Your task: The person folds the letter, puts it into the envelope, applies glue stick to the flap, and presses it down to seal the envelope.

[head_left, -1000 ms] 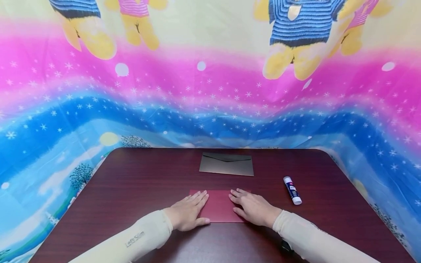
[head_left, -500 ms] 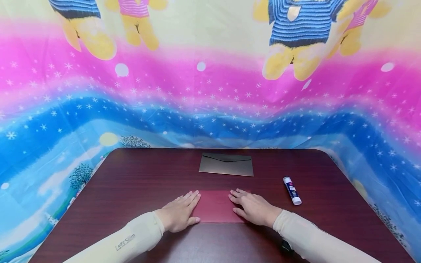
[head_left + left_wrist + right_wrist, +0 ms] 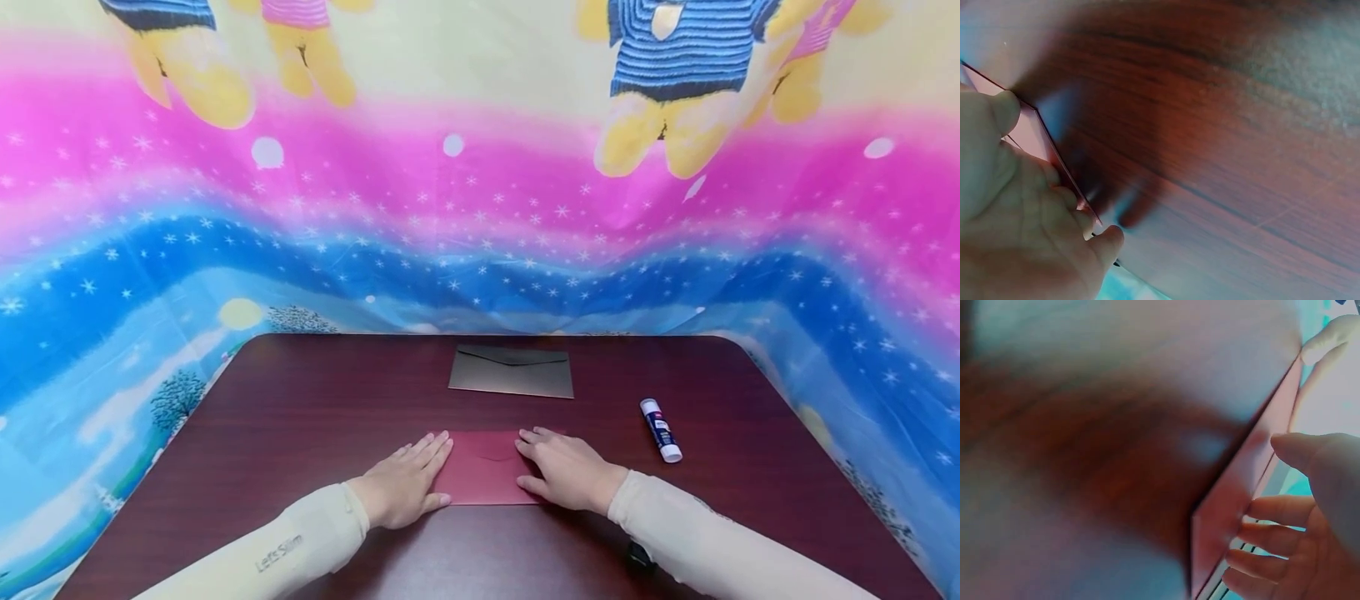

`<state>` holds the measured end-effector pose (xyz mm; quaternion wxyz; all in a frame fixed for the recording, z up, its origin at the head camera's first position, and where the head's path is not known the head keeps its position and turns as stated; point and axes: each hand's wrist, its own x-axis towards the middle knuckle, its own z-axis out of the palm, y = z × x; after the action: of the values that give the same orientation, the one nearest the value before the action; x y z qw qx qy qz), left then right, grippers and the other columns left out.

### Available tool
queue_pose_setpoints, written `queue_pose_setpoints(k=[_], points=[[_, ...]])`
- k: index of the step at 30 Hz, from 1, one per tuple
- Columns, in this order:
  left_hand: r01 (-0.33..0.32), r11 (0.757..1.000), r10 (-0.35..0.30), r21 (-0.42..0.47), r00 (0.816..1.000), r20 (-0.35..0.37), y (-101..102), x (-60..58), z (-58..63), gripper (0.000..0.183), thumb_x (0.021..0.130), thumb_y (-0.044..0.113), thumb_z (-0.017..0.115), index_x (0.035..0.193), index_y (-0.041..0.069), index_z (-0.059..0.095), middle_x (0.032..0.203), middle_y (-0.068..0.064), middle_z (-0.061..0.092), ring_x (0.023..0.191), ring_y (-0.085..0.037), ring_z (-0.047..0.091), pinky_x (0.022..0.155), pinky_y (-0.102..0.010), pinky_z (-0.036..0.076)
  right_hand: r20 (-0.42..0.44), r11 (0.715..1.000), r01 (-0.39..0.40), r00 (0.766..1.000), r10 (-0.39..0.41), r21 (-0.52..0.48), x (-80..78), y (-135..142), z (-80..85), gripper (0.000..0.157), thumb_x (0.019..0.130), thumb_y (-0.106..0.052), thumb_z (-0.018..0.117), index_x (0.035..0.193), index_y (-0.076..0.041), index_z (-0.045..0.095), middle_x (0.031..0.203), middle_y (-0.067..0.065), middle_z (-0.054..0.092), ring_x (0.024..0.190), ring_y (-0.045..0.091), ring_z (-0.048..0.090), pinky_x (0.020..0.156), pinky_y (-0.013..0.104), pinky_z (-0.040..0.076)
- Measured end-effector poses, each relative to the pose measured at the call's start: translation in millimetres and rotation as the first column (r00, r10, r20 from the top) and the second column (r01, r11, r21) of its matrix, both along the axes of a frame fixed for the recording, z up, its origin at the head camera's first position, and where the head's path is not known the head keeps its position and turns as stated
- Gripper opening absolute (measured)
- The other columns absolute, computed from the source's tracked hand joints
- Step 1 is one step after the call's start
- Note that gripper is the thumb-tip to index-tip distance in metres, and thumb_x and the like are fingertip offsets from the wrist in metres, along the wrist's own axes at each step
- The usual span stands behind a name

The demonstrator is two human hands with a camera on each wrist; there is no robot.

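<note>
A red envelope (image 3: 480, 471) lies flat on the dark wood table, a faint curved flap line showing on its upper face. My left hand (image 3: 405, 479) rests on its left end with straight fingers. On the right end, my right hand (image 3: 566, 471) rests with its fingers extended and slightly spread. From the left wrist, the left hand (image 3: 1029, 200) is seen from the palm side, partly covering the envelope (image 3: 1030, 134). In the right wrist view the right hand's fingers (image 3: 1272, 537) touch the envelope (image 3: 1229, 500); the left hand (image 3: 1329, 350) appears beyond.
A dark grey-brown envelope (image 3: 512, 375) with a pointed flap lies near the table's back edge. The glue stick (image 3: 661, 431), capped in white, lies to the right. A patterned curtain (image 3: 450, 208) hangs behind the table (image 3: 322, 400).
My left hand has slid left, uncovering more of the red envelope. The right hand has shifted slightly left on it. The flap line shows more clearly now, and the head view has moved a little.
</note>
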<state>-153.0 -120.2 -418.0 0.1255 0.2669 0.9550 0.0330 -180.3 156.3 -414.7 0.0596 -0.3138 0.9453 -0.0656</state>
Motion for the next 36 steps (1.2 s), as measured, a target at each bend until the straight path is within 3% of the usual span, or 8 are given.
queue_pose_setpoints(k=[5,11,15,23,36], points=[[-0.003,1.000,0.003,-0.003,1.000,0.000,0,0.9,3.1,0.076,0.100,0.049,0.054,0.158,0.005,0.031,0.167,-0.009,0.028,0.155,-0.028,0.029,0.123,-0.049,0.031,0.017,1.000,-0.021,1.000,0.021,-0.001,-0.5,-12,7.5,0.065,0.096,-0.045,0.065,0.144,-0.004,0.054,0.153,0.015,0.051,0.145,0.034,0.045,0.116,0.049,0.041],[0.015,1.000,-0.016,-0.018,0.999,-0.031,-2,-0.1,-2.3,0.075,0.102,0.049,0.051,0.157,0.003,0.031,0.167,-0.011,0.029,0.154,-0.030,0.030,0.122,-0.049,0.032,0.036,0.991,-0.135,0.990,0.135,-0.015,4.0,-37,7.5,0.080,0.098,-0.054,0.057,0.156,-0.004,0.034,0.166,0.014,0.031,0.155,0.032,0.028,0.124,0.045,0.029],[0.029,0.999,-0.030,-0.020,0.999,-0.043,-3,-0.4,-4.7,0.074,0.102,0.048,0.051,0.156,0.001,0.032,0.166,-0.013,0.031,0.153,-0.032,0.031,0.122,-0.049,0.033,0.034,0.983,-0.185,0.982,0.185,0.005,9.3,-56,3.2,0.085,0.098,-0.059,0.053,0.158,-0.004,0.030,0.167,0.014,0.029,0.155,0.031,0.027,0.125,0.043,0.028],[0.021,0.999,-0.022,-0.041,0.999,-0.028,-1,0.9,0.3,0.076,0.101,0.049,0.053,0.156,0.002,0.032,0.166,-0.012,0.030,0.154,-0.031,0.031,0.121,-0.049,0.034,0.097,0.985,-0.150,0.985,0.142,0.080,15.6,-67,-3.3,0.087,0.096,-0.065,0.051,0.158,-0.007,0.032,0.167,0.009,0.030,0.155,0.026,0.029,0.125,0.042,0.029],[0.026,0.999,-0.028,-0.046,0.999,-0.040,-2,0.7,-2.3,0.075,0.102,0.051,0.049,0.157,0.003,0.032,0.167,-0.011,0.029,0.154,-0.030,0.031,0.122,-0.048,0.032,0.198,0.989,-0.145,0.971,0.134,0.038,5.6,-50,0.6,0.083,0.098,-0.065,0.048,0.159,-0.011,0.030,0.167,0.006,0.029,0.156,0.024,0.026,0.126,0.045,0.026]])
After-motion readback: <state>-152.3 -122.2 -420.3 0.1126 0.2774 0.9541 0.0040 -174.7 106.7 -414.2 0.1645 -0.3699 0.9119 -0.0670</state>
